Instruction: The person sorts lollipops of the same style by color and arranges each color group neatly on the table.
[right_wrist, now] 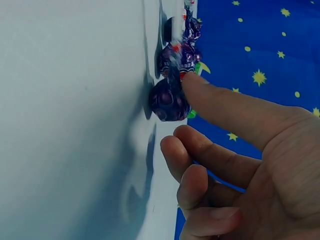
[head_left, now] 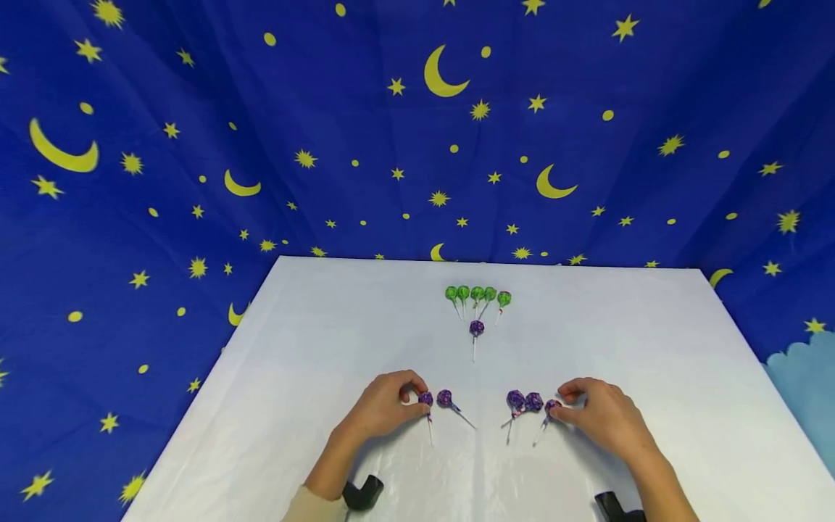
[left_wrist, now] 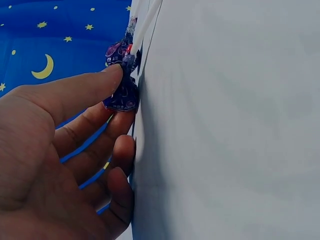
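Observation:
My left hand [head_left: 386, 406] pinches a purple-wrapped lollipop [head_left: 426, 399] between thumb and fingers; its white stick points toward me. In the left wrist view the thumb [left_wrist: 95, 86] presses on the wrapper of that lollipop [left_wrist: 122, 97]. Just right of it lies another purple lollipop [head_left: 445, 398]. On the other side, my right hand [head_left: 607, 418] has its thumb against a purple lollipop [head_left: 551, 406], the other fingers apart from it. The right wrist view shows the thumb [right_wrist: 215, 102] at the neck of this lollipop [right_wrist: 170, 102]. Two more purple lollipops [head_left: 525, 401] lie beside it.
Farther back on the white table [head_left: 313, 326], several green lollipops [head_left: 478, 293] lie in a row, with one purple lollipop [head_left: 477, 328] in front of them. Black objects [head_left: 363, 494] sit by both wrists. A blue star-and-moon cloth [head_left: 365, 130] hangs behind the table.

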### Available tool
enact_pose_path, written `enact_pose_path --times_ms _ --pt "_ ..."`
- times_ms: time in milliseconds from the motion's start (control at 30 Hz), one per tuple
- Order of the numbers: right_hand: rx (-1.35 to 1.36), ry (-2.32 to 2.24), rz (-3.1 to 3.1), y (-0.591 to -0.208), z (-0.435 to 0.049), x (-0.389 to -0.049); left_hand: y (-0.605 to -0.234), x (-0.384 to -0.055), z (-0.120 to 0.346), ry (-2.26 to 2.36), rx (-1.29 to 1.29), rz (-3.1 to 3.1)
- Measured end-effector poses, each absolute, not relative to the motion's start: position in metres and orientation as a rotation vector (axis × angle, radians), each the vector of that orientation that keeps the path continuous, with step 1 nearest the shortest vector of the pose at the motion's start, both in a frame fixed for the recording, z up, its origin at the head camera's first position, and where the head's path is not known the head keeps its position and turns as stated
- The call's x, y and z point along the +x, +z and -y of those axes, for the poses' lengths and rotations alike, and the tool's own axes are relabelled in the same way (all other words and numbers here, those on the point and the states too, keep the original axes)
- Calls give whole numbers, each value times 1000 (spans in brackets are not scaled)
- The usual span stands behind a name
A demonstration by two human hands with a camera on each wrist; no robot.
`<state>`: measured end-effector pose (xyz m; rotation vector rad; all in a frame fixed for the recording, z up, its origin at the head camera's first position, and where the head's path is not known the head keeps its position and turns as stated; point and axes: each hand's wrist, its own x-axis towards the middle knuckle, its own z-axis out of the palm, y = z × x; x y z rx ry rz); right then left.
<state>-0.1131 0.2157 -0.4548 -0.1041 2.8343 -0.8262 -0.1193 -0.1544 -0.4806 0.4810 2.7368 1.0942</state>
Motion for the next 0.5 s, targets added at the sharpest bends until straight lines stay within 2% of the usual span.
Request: enact_pose_path --times_ms 500 --pt "-104 -815 -2865 -458 -214 -110 -479 -122 159 1230 523 -2648"
